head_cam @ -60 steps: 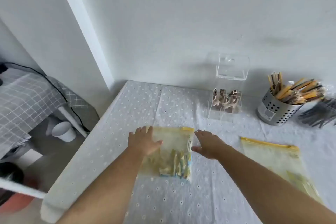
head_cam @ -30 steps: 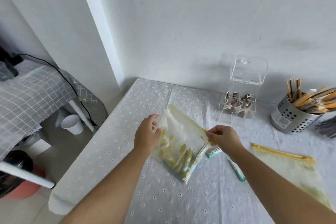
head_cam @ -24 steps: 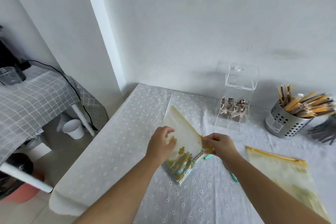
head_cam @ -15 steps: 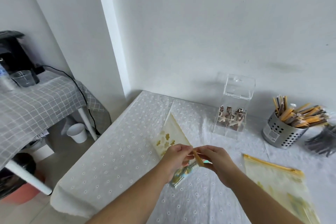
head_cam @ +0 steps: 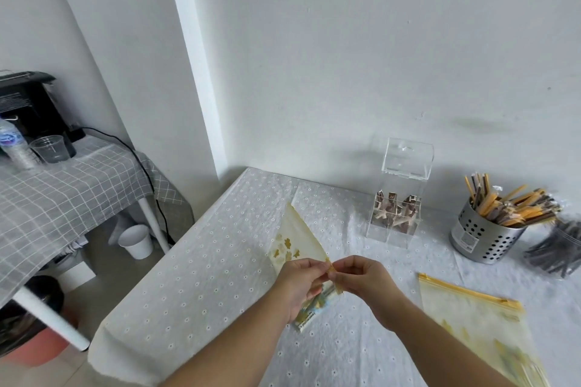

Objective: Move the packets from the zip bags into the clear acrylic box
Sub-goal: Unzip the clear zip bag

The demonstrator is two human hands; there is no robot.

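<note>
A yellowish zip bag (head_cam: 295, 240) with flower print stands tilted above the table, its packets (head_cam: 311, 311) bunched at the bottom end below my hands. My left hand (head_cam: 300, 284) and my right hand (head_cam: 364, 278) meet at its yellow zip edge, each pinching one side of the opening. A second zip bag (head_cam: 471, 320) with a yellow zip lies flat at the right. The clear acrylic box (head_cam: 397, 195) stands at the back by the wall, lid raised, with brown packets in its lower compartments.
A perforated steel cup (head_cam: 481, 237) full of yellow and brown sticks stands right of the box, with dark sticks (head_cam: 559, 253) beside it. The table's left edge (head_cam: 132, 305) drops to the floor, where a white cup (head_cam: 136, 240) stands. A checked side table (head_cam: 63, 195) is at left.
The bag went from lying flat to being lifted and turned on end. Both hands moved from its sides to the zip edge and now pinch it together. The view has tilted upward.
</note>
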